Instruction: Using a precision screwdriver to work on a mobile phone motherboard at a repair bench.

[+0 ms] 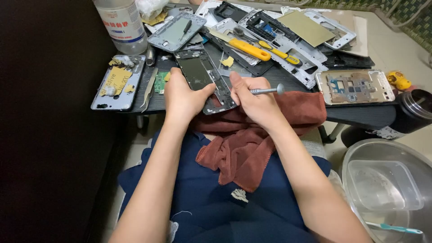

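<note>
Dark blue cloth (234, 211) covers the person's lap at the bottom, with a rust-brown towel (252, 144) draped from the table edge (355, 114) down over it; both forearms rise from here toward the table; the left hand (182, 96) grips the near left side of a phone frame (204, 78), thumb laid across its lower face; the right hand (254, 101) is closed around a metal screwdriver (269, 90) whose rounded end points right, while its fingers also press the frame's right edge; the frame sits tilted at the table's near edge, above the towel; it looks dark, long and narrow, with a glossy panel inside a thin rim; behind it phone parts crowd the table, among them a yellow-handled tool (249, 49), leaving little free room; a clear bowl (387, 189) stands low right, well apart.
</note>
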